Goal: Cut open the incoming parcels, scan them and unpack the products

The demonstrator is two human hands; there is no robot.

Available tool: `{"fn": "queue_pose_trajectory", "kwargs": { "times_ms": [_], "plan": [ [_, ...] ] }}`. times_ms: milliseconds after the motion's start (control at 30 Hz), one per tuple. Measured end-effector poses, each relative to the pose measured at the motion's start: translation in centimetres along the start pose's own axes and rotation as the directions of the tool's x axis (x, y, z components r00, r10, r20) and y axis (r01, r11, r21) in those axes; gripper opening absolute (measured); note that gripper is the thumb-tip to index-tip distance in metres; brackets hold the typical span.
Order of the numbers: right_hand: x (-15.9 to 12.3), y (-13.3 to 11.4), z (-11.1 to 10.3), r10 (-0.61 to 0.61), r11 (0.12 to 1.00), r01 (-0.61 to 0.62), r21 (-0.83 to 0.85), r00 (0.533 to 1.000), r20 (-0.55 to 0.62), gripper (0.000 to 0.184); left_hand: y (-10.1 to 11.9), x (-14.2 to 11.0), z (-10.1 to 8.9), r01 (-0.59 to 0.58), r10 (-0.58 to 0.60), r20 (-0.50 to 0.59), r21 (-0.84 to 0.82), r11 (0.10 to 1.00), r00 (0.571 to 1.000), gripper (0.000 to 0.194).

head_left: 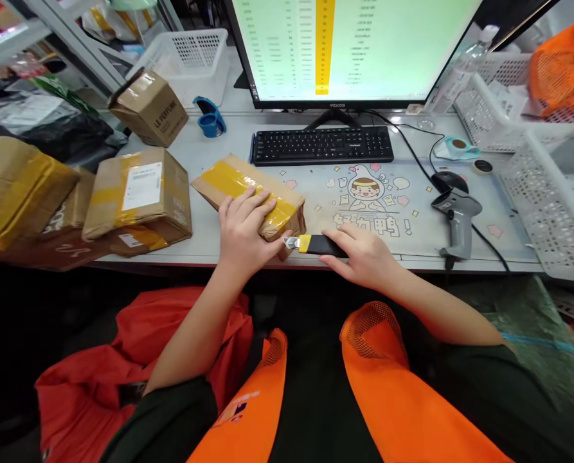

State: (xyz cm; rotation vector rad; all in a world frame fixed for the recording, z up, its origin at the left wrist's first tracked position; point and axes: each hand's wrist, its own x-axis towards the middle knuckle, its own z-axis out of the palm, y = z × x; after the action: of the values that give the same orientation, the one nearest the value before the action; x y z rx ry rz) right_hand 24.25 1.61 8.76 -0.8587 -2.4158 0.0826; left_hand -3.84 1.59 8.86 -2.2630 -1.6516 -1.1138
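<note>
Tape (226, 177), wide and yellow, runs along the top of a brown box (266, 182) that sits near the front edge of the desk (204, 228). The left hand (246, 228) holds this box, with its fingers laid over the top and its thumb at the near end. The right hand (361, 254), at 4 o'clock from the box, is wrapped around a black and yellow knife (318, 245). The knife points to 9 o'clock, and its metal tip is just beside the left thumb. I cannot tell if the tip touches the box. Around the brown box, another box with a white label (142, 193) is at 9 o'clock, a "LE PERFUME" box (155, 110) at 10 o'clock, and a small blue thing (211, 122) at 11 o'clock. The big screen (358, 51) is at 1 o'clock, the black keyboard (322, 146) at 2 o'clock, and a grey scanner (460, 217) at 3 o'clock.
</note>
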Motion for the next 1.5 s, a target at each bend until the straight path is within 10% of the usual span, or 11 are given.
{"fn": "queue_pose_trajectory", "kwargs": {
  "times_ms": [867,1033,1200,1400,1500],
  "plan": [
    [2.8,2.6,1.6,-0.090,0.993,0.086,-0.078,0.994,-0.058,0.050,-0.1,-0.5,0.3,-0.040,0.041,-0.030,0.033,0.999,0.999,0.055],
    [2.7,6.6,1.1,0.132,0.986,-0.138,-0.092,0.989,-0.066,0.050,-0.5,-0.2,0.1,-0.101,0.101,-0.041,0.012,0.995,0.994,0.052],
    [-1.4,9.4,-0.4,0.430,0.895,-0.445,-0.031,0.880,-0.199,0.046,-3.9,-1.0,-4.3,-0.136,0.158,0.106,-0.194,0.972,0.982,0.038],
    [-6.6,8.4,-0.4,0.521,0.853,-0.516,0.084,0.826,-0.216,0.043,-4.1,-3.1,-7.3,0.291,-0.289,-0.066,0.029,0.956,0.955,0.041],
    [-7.0,7.2,0.0,0.479,0.876,-0.463,0.135,0.865,-0.148,0.040,-5.0,-1.9,-7.0,0.201,-0.202,0.015,0.049,0.978,0.979,0.062]
  ]
}}
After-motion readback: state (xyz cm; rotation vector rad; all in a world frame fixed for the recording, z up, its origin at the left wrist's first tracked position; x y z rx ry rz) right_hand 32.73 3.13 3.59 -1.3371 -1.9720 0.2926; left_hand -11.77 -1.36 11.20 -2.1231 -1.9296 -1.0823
